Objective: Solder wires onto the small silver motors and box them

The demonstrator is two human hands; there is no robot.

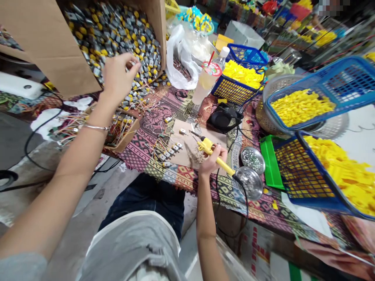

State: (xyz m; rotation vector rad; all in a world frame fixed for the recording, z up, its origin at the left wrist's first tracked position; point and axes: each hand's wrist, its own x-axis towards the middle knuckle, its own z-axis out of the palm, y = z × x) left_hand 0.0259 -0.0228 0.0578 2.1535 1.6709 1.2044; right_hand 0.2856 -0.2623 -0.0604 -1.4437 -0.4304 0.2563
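My right hand [213, 158] is wrapped round the yellow handle of a soldering iron [211, 147], its dark tip pointing left over a cardboard sheet [184, 156]. One small motor [182, 131] lies on that sheet, close to the iron's tip. Several more motors with wires [166, 153] sit in a row at the sheet's left edge. My left hand [120, 74] is raised at the mouth of a cardboard box holding a heap of small grey and yellow motors [117, 31]. Its thumb and fingers curl together in a pinch; whatever is between them cannot be made out.
Wired parts fill a small carton [125, 134] under my left forearm. Behind the sheet stand a drink cup [203, 84] and a black fan [224, 117]. To the right are metal dishes [249, 183], a green tray [271, 162] and blue baskets [304, 168] of yellow parts.
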